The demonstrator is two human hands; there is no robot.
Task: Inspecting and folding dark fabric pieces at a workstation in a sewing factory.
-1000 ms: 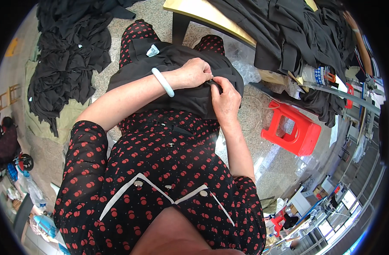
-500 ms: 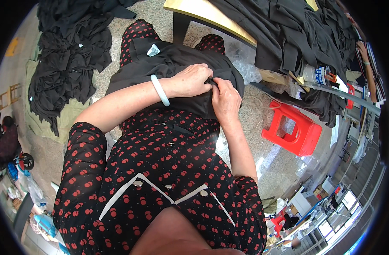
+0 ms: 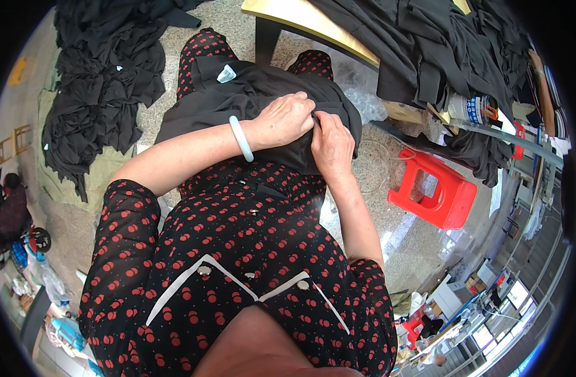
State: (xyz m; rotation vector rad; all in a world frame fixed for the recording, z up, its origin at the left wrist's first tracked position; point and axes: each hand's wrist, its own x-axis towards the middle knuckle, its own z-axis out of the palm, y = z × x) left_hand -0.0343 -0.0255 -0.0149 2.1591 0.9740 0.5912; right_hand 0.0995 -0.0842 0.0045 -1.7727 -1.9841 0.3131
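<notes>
Across my lap lies a black garment (image 3: 263, 88) with a small white label (image 3: 226, 74) near its far left part. My left hand (image 3: 285, 118), a pale bangle (image 3: 241, 138) at its wrist, is closed on the garment's cloth. Right beside it, my right hand (image 3: 332, 143) pinches the same cloth between thumb and fingers. The fingertips of both hands nearly meet, and a dark fold shows between them. Anything small inside the pinch is hidden.
A heap of black garments (image 3: 102, 94) lies on green cloth (image 3: 55, 169) at the left. More black clothes (image 3: 436, 50) cover a yellow-edged table (image 3: 282, 11) at the far right. A red plastic stool (image 3: 448, 198) lies on its side at the right. Another person's arm (image 3: 543, 94) shows at the right rim.
My left hand has shifted slightly right and away from me. The right hand has turned a little, its fingertips still at the cloth. The garment has hardly moved.
</notes>
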